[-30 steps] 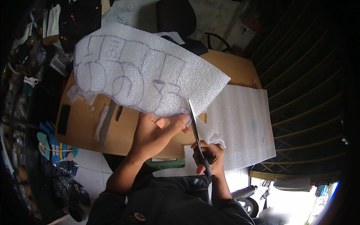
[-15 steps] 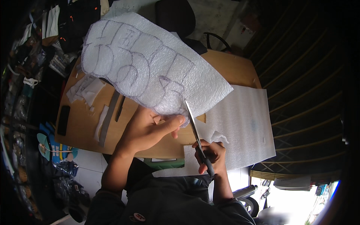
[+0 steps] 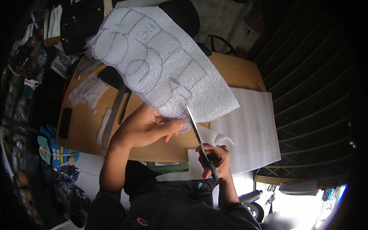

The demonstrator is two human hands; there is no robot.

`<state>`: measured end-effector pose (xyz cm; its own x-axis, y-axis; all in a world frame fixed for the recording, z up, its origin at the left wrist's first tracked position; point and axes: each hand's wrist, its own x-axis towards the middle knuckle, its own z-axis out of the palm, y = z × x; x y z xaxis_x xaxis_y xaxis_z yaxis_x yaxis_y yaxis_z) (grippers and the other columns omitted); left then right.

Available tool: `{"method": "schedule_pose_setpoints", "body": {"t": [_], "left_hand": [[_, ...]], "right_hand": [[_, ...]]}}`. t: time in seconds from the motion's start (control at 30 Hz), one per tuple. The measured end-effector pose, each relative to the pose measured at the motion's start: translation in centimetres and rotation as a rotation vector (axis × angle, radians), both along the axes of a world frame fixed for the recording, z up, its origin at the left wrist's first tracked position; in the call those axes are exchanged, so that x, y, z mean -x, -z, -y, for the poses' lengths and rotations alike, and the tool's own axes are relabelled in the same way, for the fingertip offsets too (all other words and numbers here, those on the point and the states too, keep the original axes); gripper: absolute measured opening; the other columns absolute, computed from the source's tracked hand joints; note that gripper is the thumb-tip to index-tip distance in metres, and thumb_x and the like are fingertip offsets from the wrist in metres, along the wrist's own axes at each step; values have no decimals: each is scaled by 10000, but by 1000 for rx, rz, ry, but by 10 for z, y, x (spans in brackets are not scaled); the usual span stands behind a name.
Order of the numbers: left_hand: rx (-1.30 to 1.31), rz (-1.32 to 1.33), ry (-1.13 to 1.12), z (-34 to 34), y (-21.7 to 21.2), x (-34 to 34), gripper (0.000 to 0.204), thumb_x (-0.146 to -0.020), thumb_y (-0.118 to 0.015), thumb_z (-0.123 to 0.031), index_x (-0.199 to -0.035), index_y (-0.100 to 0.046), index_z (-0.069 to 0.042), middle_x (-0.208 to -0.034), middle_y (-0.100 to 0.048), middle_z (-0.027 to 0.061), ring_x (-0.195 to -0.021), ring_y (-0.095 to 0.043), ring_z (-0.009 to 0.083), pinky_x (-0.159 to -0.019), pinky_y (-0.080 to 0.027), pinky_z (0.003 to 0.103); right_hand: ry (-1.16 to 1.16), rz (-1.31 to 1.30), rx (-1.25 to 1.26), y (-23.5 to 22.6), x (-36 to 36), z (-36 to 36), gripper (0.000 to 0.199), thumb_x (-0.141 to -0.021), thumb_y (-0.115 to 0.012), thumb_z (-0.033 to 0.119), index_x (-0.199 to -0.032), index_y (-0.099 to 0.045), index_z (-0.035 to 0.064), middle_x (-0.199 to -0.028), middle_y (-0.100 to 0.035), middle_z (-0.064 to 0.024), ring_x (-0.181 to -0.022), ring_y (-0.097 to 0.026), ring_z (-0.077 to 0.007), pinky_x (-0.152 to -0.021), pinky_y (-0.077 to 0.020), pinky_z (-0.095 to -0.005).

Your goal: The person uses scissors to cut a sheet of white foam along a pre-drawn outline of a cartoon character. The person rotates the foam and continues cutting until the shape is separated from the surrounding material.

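Left hand [image 3: 152, 131] pinches a marked foam sheet [image 3: 163, 57], right hand [image 3: 219, 157] grips scissors [image 3: 196, 132], blades apparently touching it.

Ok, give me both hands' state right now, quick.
Left hand: closed, gripping the drawn-on white foam sheet at its near end.
Right hand: closed, holding the scissors by the handles.

Downward fisheye view from head-height
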<state>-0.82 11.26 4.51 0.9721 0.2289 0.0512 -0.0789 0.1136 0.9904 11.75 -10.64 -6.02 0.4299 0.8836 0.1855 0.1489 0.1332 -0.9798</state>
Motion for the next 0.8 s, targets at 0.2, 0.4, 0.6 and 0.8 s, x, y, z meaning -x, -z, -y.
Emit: {"method": "schedule_pose_setpoints", "body": {"t": [0.2, 0.4, 0.6, 0.8], "left_hand": [[-48, -32, 45, -7, 3, 2, 216, -850, -632, -114, -969, -517, 24, -745, -577, 46, -561, -501, 64, -482, -399, 190], [29, -30, -63, 6, 3, -4, 197, -859, -631, -125, -907, -539, 42, -748, -591, 60, -610, -529, 77, -557, -430, 214], [112, 252, -499, 48, 24, -22, 168, -885, -590, -104, -881, -534, 54, -774, -617, 91, -671, -579, 113, -633, -453, 251], [5, 273, -546, 51, 25, -26, 121, -885, -562, -69, -874, -527, 46, -761, -606, 75, -652, -566, 101, -605, -452, 258]], "right_hand": [[26, 43, -1, -1, 4, -1, 766, -485, -800, 555, -924, -607, -42, -543, -535, -1, -467, -493, -61, -444, -327, -196], [53, 18, -12, -3, 9, -4, 771, -521, -785, 557, -963, -578, -40, -554, -536, 1, -466, -492, -66, -445, -332, -190], [124, 81, -19, -8, 24, -20, 813, -555, -749, 608, -991, -541, -47, -574, -537, -10, -483, -498, -72, -454, -339, -185], [51, 64, -36, -2, 18, -11, 738, -580, -826, 448, -1070, -546, -28, -629, -594, -24, -528, -554, -83, -516, -425, -210]]}}
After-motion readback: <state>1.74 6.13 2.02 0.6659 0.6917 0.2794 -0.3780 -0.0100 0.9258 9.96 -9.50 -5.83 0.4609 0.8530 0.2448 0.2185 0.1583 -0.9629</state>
